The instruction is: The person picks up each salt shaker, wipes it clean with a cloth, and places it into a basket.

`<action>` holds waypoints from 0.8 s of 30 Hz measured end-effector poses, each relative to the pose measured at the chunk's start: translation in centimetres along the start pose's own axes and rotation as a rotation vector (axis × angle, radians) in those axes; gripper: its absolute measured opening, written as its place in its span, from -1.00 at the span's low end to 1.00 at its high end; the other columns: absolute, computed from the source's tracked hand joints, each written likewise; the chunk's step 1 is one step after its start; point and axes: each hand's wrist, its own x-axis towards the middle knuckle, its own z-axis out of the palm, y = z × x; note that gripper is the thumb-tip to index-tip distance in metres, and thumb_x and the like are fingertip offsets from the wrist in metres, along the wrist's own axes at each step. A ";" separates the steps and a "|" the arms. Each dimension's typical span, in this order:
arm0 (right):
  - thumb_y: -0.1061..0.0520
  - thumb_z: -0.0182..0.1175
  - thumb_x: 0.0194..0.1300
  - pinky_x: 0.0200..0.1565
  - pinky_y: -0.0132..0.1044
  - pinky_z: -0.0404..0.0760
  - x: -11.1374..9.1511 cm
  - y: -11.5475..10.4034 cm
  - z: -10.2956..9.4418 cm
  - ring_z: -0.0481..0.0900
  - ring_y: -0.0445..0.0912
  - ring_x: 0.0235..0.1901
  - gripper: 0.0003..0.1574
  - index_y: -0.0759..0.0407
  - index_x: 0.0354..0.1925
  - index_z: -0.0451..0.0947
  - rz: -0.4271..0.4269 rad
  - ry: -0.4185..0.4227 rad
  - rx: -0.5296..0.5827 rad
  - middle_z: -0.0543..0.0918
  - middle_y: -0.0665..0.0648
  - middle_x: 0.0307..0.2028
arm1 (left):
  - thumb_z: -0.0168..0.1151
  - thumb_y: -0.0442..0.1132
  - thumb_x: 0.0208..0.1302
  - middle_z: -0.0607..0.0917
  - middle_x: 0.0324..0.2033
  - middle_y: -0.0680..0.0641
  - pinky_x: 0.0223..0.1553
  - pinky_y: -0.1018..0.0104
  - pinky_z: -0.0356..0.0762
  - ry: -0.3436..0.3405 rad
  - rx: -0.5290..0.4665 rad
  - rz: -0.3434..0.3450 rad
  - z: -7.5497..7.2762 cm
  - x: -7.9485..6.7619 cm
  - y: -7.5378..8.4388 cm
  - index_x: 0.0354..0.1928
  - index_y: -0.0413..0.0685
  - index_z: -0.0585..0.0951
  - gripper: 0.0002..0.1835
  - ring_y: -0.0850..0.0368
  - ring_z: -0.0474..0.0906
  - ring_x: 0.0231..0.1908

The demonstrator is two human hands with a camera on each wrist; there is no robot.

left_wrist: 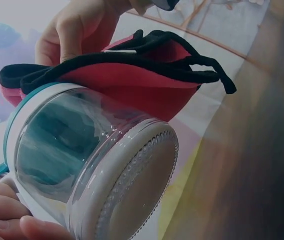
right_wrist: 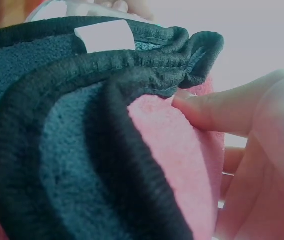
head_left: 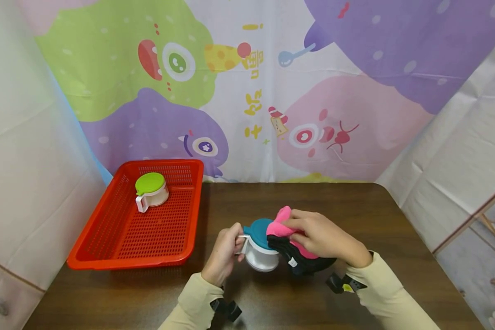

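My left hand (head_left: 224, 251) grips the white handle of a clear jar (left_wrist: 61, 145) with a teal lid (head_left: 259, 231). In the left wrist view the jar is tilted, its ribbed base (left_wrist: 149, 175) showing and its inside looking bare of contents. A pink cloth (head_left: 278, 224) with black edging and a small white tag lies against the jar's lid and right side. My right hand (head_left: 319, 233) pinches this cloth between thumb and fingers; folds of it hang below the hand. In the right wrist view the thumb (right_wrist: 217, 112) presses on the pink side.
A red plastic basket (head_left: 128, 262) stands at the left of the brown wooden table (head_left: 334, 197). Inside it sits a similar jar with a green lid (head_left: 150, 182) and white handle. A cartoon-printed curtain (head_left: 247, 160) hangs behind the table.
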 end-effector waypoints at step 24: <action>0.22 0.32 0.11 -0.29 -0.40 0.44 0.4 -1.4 0.4 0.40 -0.24 -0.41 -0.82 0.00 -0.27 0.65 -0.095 0.039 -0.046 0.51 -0.08 -0.36 | -0.11 -0.35 0.10 0.17 -0.83 0.14 -0.71 0.42 0.17 -0.011 0.019 0.018 0.4 -0.2 -0.1 -0.81 0.01 0.23 -0.65 0.25 0.05 -0.75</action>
